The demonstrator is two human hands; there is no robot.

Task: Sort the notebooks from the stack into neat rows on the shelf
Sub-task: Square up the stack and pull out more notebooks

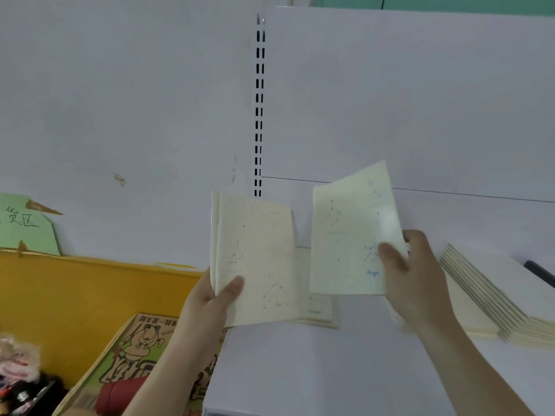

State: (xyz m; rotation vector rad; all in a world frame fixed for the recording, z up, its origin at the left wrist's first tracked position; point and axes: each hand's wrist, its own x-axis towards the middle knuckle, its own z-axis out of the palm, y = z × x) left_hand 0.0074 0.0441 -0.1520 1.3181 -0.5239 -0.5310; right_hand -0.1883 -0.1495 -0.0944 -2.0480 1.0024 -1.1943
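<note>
Left hand (220, 295) grips pink-speckled notebooks (255, 259); right hand (411, 265) pinches blue-speckled notebook (348, 235); stack (492, 298) cut off at right edge.

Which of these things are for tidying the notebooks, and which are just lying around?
For the job:
- cream grid-covered notebooks held by left hand
- cream notebook with blue dots held by right hand
- fanned stack of cream notebooks
- white shelf

Just lying about:
- yellow box
- green cartoon book
- green paper sign
</note>
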